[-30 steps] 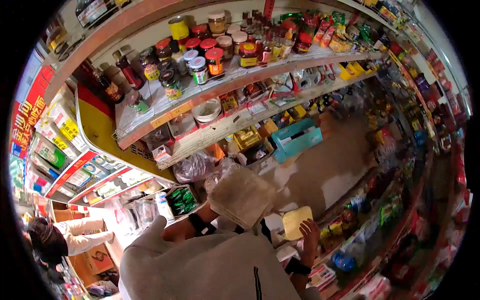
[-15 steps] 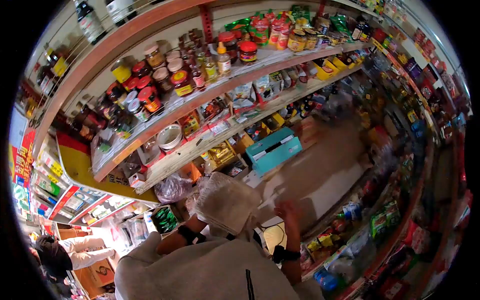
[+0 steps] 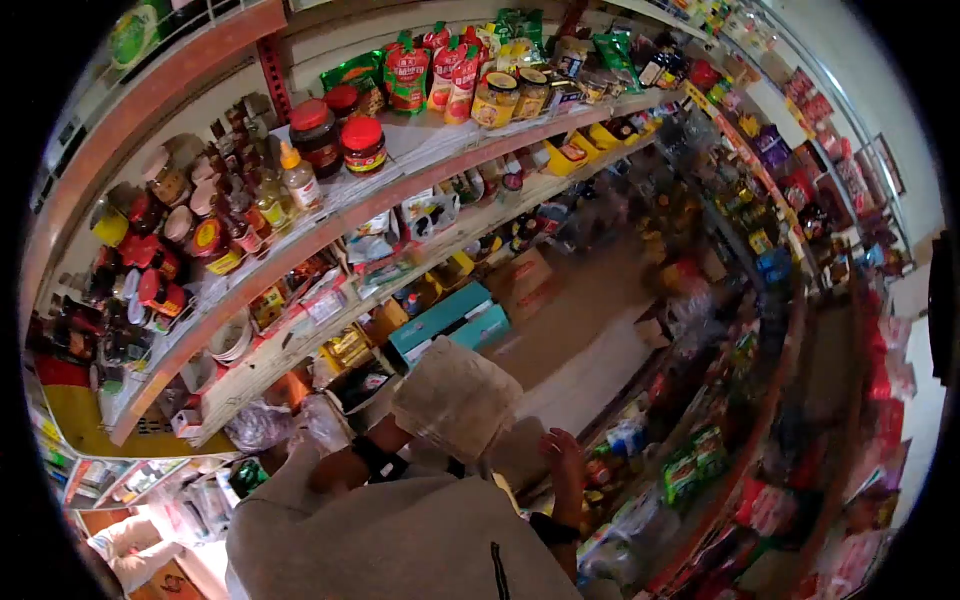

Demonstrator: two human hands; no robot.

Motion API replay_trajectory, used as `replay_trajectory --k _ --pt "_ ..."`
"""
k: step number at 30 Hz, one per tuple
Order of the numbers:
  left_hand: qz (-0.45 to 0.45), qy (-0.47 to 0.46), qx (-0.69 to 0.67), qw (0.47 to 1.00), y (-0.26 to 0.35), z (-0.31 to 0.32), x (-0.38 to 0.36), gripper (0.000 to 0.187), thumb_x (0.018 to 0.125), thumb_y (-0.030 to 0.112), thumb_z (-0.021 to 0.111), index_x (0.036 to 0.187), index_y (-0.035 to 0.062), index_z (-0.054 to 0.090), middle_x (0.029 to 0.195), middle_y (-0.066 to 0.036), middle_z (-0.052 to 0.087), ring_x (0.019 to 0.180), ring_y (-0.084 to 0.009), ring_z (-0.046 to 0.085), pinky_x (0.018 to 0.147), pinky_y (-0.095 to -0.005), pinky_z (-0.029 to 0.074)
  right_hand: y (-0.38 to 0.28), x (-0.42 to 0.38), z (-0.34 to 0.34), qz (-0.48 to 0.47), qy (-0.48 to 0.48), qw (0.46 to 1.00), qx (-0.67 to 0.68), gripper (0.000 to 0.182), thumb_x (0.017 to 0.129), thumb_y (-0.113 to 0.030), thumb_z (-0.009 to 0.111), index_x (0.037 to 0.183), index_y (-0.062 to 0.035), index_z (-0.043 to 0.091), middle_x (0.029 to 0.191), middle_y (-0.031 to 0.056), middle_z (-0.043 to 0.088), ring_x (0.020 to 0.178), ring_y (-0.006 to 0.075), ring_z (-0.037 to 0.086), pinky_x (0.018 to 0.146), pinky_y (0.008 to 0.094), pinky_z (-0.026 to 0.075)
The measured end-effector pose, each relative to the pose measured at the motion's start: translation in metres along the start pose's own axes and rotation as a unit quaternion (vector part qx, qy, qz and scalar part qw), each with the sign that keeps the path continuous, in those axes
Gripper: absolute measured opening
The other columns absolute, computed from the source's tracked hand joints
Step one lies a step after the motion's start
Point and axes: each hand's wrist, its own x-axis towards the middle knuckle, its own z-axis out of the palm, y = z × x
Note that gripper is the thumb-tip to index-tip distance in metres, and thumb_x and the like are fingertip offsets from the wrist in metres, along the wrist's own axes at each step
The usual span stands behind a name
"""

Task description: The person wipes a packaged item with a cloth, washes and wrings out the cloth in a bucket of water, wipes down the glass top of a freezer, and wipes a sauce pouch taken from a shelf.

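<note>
Beige and woven-looking, a flat square bundle [image 3: 455, 397] sits low in the centre of the head view, raised in front of the person's grey top. The left hand [image 3: 415, 428] is mostly hidden behind this bundle, its dark wristband showing at the bundle's lower left edge; the hand appears to be closed on the bundle from underneath, though the fingers cannot be made out. The right hand [image 3: 562, 458] hangs just to the lower right of the bundle, fingers loosely spread and holding nothing, a dark band on its wrist.

Behind the hands, at middle left of the frame, a teal cardboard box [image 3: 448, 322] lies at the foot of the shelving, just above the bundle in the picture. Long wooden-edged shelves [image 3: 330, 232] sweep from lower left to upper right. Red-lidded jars [image 3: 362, 143] stand on the upper tier at upper left, with red sauce pouches [image 3: 405, 68] beside them near the top of the frame and small bottles [image 3: 298, 180] to their left. A stack of white bowls [image 3: 232, 340] rests on the lower tier at left. Packed racks of snack packets [image 3: 700, 465] fill the lower right side, blurred by the lens.
</note>
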Motion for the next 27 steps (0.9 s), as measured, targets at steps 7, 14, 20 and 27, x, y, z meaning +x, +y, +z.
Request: replay_trajectory --k 7,14,20,27 --pt "0.037 0.041 -0.04 0.998 0.014 0.003 0.037 0.063 0.103 0.05 0.038 0.151 0.0099 0.033 0.149 -0.013 0.043 0.136 -0.0298 0.044 0.115 -0.0454 0.036 -0.096 0.101 0.046 0.0 -0.059 0.988 -0.141 0.036 0.099 -0.03 0.062 0.122 -0.0021 0.061 0.109 0.012 0.068 0.095 0.0243 0.069 0.084 0.0386 0.057" --pt "0.153 0.116 -0.086 0.978 0.032 0.031 0.106 0.063 0.103 0.05 0.038 0.151 0.0099 0.033 0.149 -0.013 0.043 0.135 -0.0298 0.044 0.115 -0.0453 0.036 -0.148 0.261 0.097 -0.027 -0.175 0.948 -0.264 0.026 0.101 -0.021 0.057 0.116 -0.0011 0.063 0.1 0.01 0.068 0.09 0.0177 0.066 0.08 0.0331 0.054" --pt "0.266 0.205 -0.126 0.933 0.035 0.076 0.158 0.063 0.103 0.051 0.038 0.151 0.0099 0.034 0.149 -0.013 0.044 0.135 -0.0297 0.045 0.115 -0.0452 0.036 -0.246 0.36 0.225 -0.226 -0.366 0.846 -0.314 0.018 0.098 -0.013 0.063 0.112 -0.0015 0.064 0.1 0.0058 0.067 0.086 0.0133 0.063 0.076 0.0267 0.051" --pt "0.363 0.284 -0.189 0.867 -0.016 0.12 0.162 0.064 0.102 0.051 0.039 0.151 0.0099 0.034 0.149 -0.013 0.044 0.135 -0.0296 0.045 0.115 -0.0451 0.036 -0.388 0.377 0.413 -0.496 -0.428 0.68 -0.328 0.018 0.094 -0.007 0.065 0.112 -0.0024 0.065 0.094 0.0109 0.071 0.082 0.0165 0.067 0.074 0.0302 0.052"
